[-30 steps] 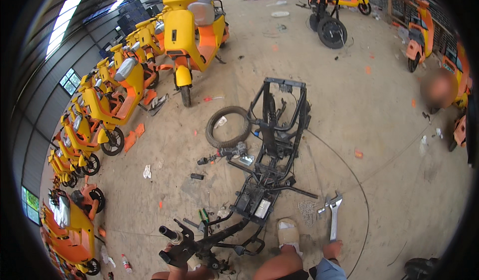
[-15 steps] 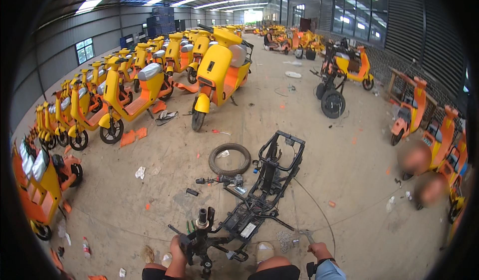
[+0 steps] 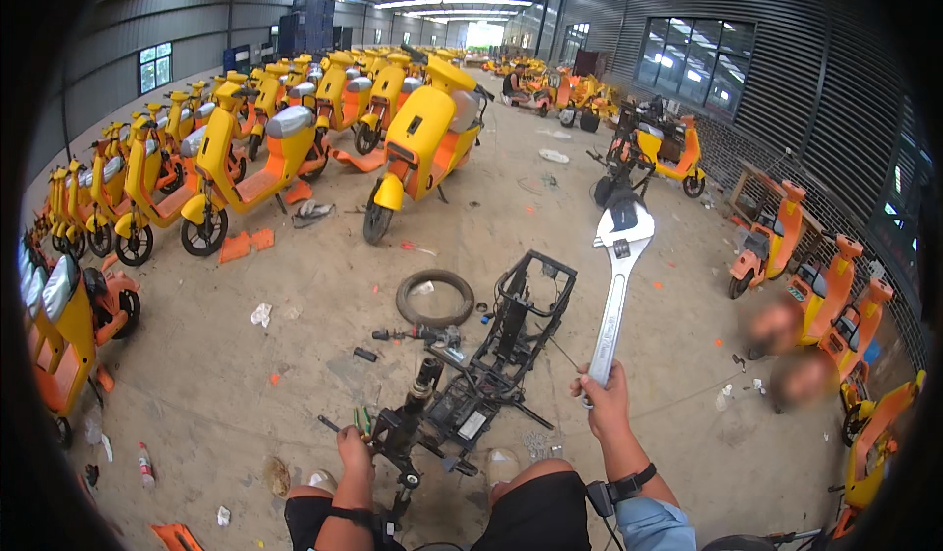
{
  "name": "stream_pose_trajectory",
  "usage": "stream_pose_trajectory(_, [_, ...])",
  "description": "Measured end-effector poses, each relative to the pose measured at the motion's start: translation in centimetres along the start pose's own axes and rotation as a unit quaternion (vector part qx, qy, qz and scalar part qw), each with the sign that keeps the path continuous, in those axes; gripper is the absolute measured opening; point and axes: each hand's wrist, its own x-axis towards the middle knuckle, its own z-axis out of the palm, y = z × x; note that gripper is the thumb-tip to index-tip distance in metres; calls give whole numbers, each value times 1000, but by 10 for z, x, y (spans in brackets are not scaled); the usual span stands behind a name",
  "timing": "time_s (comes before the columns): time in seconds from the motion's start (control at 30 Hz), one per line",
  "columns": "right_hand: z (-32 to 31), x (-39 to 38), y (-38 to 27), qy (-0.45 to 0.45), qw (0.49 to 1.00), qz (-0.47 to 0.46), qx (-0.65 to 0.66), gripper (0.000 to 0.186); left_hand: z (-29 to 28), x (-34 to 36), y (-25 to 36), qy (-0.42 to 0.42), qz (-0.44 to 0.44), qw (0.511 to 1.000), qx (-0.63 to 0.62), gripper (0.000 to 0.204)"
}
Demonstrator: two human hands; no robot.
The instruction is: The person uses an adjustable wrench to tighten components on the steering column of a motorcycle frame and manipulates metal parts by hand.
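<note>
My right hand [image 3: 603, 392] holds a large silver adjustable wrench [image 3: 617, 291] upright, its jaws high in front of me. My left hand [image 3: 356, 453] is closed on a dark bar [image 3: 332, 426] beside the upright steering tube [image 3: 426, 375] of a stripped black scooter frame [image 3: 489, 362]. The frame lies on the concrete between and beyond my knees, with a battery-box bay in its middle. A loose tire [image 3: 462, 299], a power tool [image 3: 435, 337] and green-handled tools [image 3: 360, 419] lie around it.
Rows of yellow-and-orange scooters [image 3: 417, 148] fill the left. More scooters [image 3: 786, 222] line the brick wall at right. A partly stripped black scooter [image 3: 614, 163] stands ahead, a person [image 3: 513, 84] is farther back, and orange panels [image 3: 236, 247] and scraps litter the floor.
My right hand has raised the wrench from low beside the frame to upright in front of me. My left hand stays at the frame's front, slightly higher, and the view has tilted up.
</note>
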Motion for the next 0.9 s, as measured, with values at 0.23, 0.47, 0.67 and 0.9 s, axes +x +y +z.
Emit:
stream_pose_trajectory(0.23, [105,12,-23,-95,974,69,193,32,-31,7,30,6,167,985,51,27])
stream_pose_trajectory(0.47, [125,-70,95,-178,857,326,357,27,-32,-52,62,-96,300,946,74,22])
stream_pose_trajectory(0.67, [159,-87,110,-251,738,406,477,25,-46,-84,91,-225,239,939,103,17])
stream_pose_trajectory(0.9, [146,-81,118,-211,737,431,475,31,-28,-98,73,-330,204,898,206,22])
